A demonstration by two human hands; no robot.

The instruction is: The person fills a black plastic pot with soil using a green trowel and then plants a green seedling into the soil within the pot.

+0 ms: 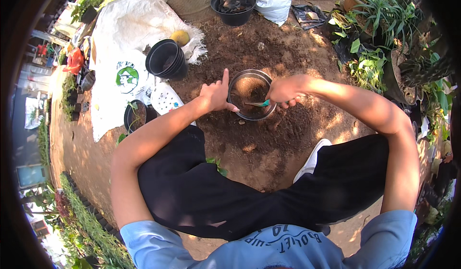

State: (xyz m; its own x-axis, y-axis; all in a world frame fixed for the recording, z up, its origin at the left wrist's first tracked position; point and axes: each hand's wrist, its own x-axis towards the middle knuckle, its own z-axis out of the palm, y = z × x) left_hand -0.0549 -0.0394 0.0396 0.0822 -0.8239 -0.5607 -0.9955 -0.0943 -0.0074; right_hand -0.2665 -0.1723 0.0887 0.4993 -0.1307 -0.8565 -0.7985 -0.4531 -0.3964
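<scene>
A round dark pot with brown soil in it stands on the ground in front of me. My left hand is beside its left rim, index finger and thumb stretched apart and nothing held; whether it touches the rim I cannot tell. At the right side of the pot, my right hand is closed on a small hand trowel. The trowel's blade lies over the soil inside the pot, and a bit of green shows near my fingers. Most of its handle is hidden in my grip.
To the left, stacked black pots stand by a white sack, near a yellow round fruit. A potted seedling is close to my left forearm. Farther off is a black pot of dry scraps. Leafy plants line the right.
</scene>
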